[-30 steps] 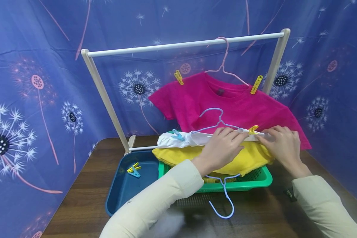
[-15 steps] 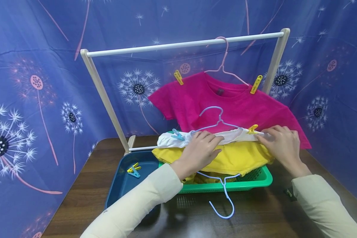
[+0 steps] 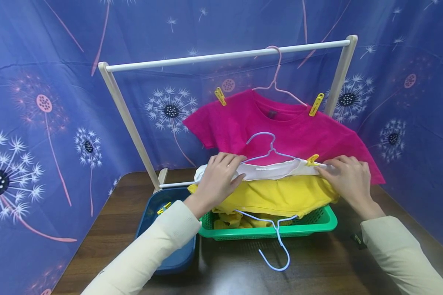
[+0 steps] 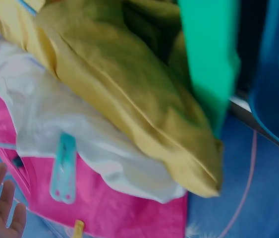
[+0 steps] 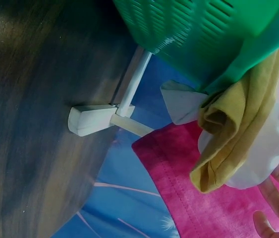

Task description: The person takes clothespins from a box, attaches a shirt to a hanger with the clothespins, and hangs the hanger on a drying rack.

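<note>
A white T-shirt (image 3: 275, 171) on a lavender hanger (image 3: 272, 148) lies across a yellow garment (image 3: 280, 194) at the green basket (image 3: 269, 234). My right hand (image 3: 348, 182) pinches the shirt's right shoulder, thumb on the near side, beside a yellow clothespin (image 3: 312, 160). Over the left shoulder is my left hand (image 3: 215, 178), its fingers spread in the left wrist view. Close to those fingers, a light-blue clothespin (image 4: 64, 168) is clipped on the white shirt; the hand hides it in the head view. Another lavender hanger (image 3: 279, 239) projects from the yellow garment over the basket's front.
Behind, a magenta T-shirt (image 3: 240, 119) hangs by a pink hanger (image 3: 275, 78) from the rack's white rod (image 3: 192, 60), with yellow clothespins at its shoulders. A blue tray (image 3: 177, 262), partly behind the left sleeve, holds a yellow clothespin (image 3: 164, 208).
My left hand has moved left along the white shirt, from near the yellow clothespin to the light-blue one, now covering it. The right hand has stayed at the right shoulder.
</note>
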A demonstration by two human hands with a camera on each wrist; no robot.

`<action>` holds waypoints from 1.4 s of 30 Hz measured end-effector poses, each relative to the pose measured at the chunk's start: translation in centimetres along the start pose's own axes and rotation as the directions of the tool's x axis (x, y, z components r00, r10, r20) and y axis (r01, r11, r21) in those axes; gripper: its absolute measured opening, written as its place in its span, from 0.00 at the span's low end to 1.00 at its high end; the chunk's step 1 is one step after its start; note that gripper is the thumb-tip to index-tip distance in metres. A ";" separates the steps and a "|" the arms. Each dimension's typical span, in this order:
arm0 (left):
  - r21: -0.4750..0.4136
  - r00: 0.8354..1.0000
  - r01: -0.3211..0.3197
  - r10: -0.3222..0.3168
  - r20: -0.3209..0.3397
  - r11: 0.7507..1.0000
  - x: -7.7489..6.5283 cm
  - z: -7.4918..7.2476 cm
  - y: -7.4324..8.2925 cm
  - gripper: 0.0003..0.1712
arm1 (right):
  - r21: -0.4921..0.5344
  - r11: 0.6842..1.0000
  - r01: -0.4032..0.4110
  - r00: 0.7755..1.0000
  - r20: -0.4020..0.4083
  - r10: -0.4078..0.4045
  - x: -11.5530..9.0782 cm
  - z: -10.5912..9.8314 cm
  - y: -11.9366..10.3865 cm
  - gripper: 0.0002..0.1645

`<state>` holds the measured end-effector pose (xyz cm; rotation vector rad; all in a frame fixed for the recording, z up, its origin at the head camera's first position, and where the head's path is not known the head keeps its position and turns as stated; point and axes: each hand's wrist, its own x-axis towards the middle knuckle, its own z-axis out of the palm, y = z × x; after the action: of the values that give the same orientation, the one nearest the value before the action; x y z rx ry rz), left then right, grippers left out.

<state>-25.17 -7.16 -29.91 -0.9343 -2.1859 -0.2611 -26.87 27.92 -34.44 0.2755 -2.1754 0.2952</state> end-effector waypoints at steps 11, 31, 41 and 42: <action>0.037 0.990 0.141 -0.141 0.005 0.989 -1.4 -1.1 -3.1 0.24 | -0.008 1.000 -0.004 1.000 0.001 0.004 0.0 0.0 0.0 0.22; 0.066 0.949 0.269 -0.276 0.149 0.961 -4.3 0.6 -5.6 0.20 | -0.012 1.000 -0.013 1.000 0.008 0.013 -0.2 0.1 0.0 0.21; 0.052 0.953 0.258 -0.263 0.148 0.965 -4.9 1.6 -6.2 0.06 | -0.005 1.000 -0.004 1.000 0.002 0.004 -0.2 0.1 0.0 0.21; 0.052 0.953 0.258 -0.263 0.148 0.965 -4.9 1.7 -6.3 0.06 | -0.003 1.000 -0.004 1.000 0.001 0.004 -0.2 0.1 0.0 0.21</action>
<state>-28.13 -13.60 -33.94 -0.6645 -2.4508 -0.2856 -26.87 27.92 -34.65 0.2690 -2.1772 0.2939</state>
